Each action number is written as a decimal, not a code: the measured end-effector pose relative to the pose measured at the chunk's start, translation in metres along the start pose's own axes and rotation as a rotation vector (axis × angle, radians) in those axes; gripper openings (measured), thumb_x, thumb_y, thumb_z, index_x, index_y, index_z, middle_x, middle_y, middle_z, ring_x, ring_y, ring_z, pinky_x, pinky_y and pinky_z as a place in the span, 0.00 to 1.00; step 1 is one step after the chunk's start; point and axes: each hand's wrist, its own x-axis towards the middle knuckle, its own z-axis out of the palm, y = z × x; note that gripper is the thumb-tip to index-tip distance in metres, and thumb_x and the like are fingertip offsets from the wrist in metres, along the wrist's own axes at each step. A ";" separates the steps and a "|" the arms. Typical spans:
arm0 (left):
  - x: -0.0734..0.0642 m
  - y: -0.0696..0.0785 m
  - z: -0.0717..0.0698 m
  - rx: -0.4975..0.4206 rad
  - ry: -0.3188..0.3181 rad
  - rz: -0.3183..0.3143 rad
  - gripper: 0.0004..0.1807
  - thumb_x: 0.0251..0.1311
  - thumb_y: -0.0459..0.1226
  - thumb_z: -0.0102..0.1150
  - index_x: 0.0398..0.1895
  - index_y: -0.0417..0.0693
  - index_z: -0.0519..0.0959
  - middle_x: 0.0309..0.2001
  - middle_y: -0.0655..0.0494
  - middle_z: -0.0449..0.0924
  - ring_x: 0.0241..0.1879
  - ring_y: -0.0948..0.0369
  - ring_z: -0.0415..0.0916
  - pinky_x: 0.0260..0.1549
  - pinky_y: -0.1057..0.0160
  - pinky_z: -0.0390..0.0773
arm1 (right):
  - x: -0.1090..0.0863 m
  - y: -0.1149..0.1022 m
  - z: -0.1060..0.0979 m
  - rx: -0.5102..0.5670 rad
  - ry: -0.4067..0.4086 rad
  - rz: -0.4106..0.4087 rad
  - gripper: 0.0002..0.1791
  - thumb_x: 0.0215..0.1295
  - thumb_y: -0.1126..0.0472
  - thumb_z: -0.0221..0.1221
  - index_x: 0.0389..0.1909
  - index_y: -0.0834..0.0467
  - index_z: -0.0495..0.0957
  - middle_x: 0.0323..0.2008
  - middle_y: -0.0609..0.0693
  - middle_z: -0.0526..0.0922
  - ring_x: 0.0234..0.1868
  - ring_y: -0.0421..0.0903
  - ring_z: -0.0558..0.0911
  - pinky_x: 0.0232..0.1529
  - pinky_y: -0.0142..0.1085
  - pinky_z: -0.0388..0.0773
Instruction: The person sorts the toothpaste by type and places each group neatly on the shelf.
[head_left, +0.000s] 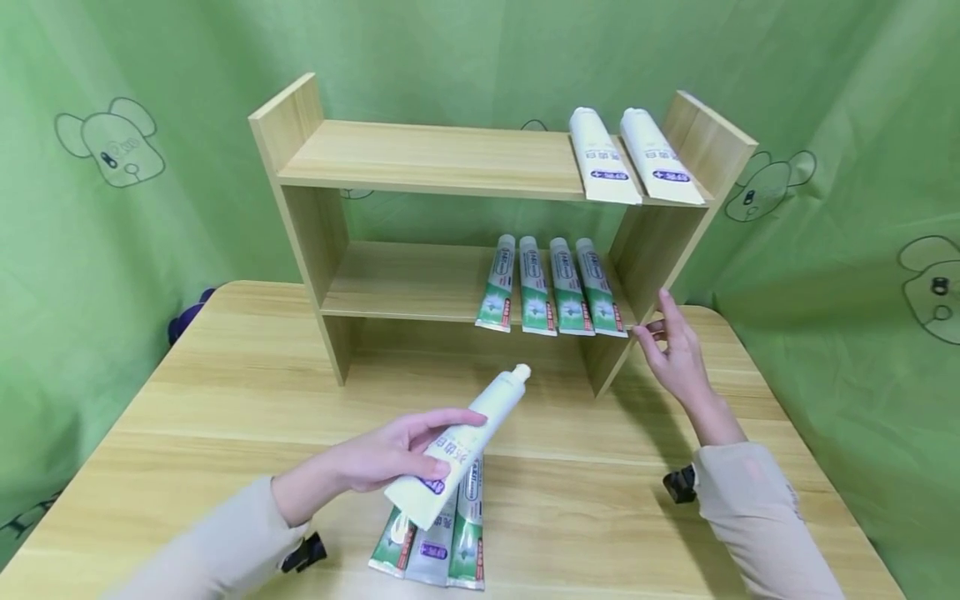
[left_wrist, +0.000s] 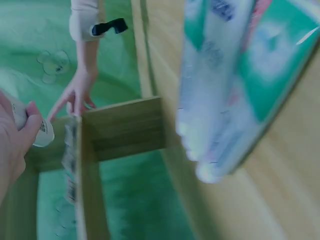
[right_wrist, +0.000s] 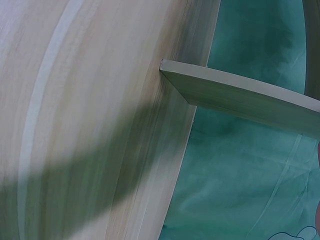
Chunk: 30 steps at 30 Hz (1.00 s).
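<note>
My left hand (head_left: 378,454) grips a white toothpaste tube (head_left: 491,412) above the table, its cap pointing up and right toward the shelf. Below it lie a silvery toothpaste tube (head_left: 430,557) and two green-and-white toothpaste tubes (head_left: 468,546), side by side and partly hidden by the held tube. My right hand (head_left: 681,358) touches the right side of the wooden shelf (head_left: 420,158), index finger extended and thumb at the front edge. In the left wrist view the held tube (left_wrist: 44,134) shows only in part. The right wrist view does not show my right hand.
Two white tubes (head_left: 600,158) lie on the top board at its right end. Several green-and-white tubes (head_left: 536,287) line the right half of the middle board, ends overhanging. The wooden table (head_left: 202,417) carries the shelf; a green curtain (head_left: 450,50) hangs behind.
</note>
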 end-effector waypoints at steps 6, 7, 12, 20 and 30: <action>0.018 0.027 0.008 0.168 0.082 0.106 0.33 0.57 0.37 0.56 0.61 0.34 0.54 0.47 0.43 0.65 0.32 0.62 0.76 0.23 0.67 0.84 | 0.000 0.003 0.001 -0.012 0.005 -0.015 0.34 0.66 0.48 0.48 0.68 0.57 0.52 0.38 0.67 0.73 0.25 0.48 0.74 0.32 0.14 0.72; 0.020 0.033 0.008 0.185 0.105 0.121 0.33 0.57 0.38 0.57 0.61 0.34 0.55 0.47 0.44 0.65 0.31 0.62 0.76 0.23 0.66 0.84 | 0.000 0.003 0.001 -0.012 0.006 -0.015 0.34 0.66 0.46 0.47 0.68 0.57 0.52 0.38 0.67 0.74 0.25 0.48 0.74 0.32 0.14 0.72; 0.035 0.064 0.007 0.247 0.233 0.211 0.26 0.55 0.32 0.55 0.56 0.34 0.61 0.43 0.41 0.67 0.29 0.59 0.76 0.20 0.62 0.84 | 0.000 0.004 0.000 -0.021 0.007 -0.015 0.34 0.66 0.45 0.46 0.69 0.56 0.52 0.37 0.68 0.73 0.24 0.49 0.74 0.32 0.12 0.71; 0.055 0.108 0.003 0.261 0.403 0.284 0.13 0.55 0.23 0.49 0.39 0.47 0.67 0.48 0.38 0.69 0.31 0.56 0.78 0.21 0.59 0.85 | 0.003 0.000 -0.001 -0.008 0.000 -0.023 0.33 0.66 0.51 0.51 0.69 0.56 0.52 0.37 0.67 0.74 0.25 0.50 0.75 0.29 0.15 0.73; 0.085 0.139 0.010 0.285 0.459 0.224 0.12 0.60 0.27 0.50 0.47 0.42 0.67 0.46 0.41 0.72 0.32 0.54 0.77 0.23 0.63 0.83 | 0.001 0.001 -0.003 -0.008 -0.001 -0.006 0.33 0.65 0.52 0.51 0.69 0.56 0.52 0.36 0.67 0.74 0.26 0.47 0.74 0.32 0.13 0.72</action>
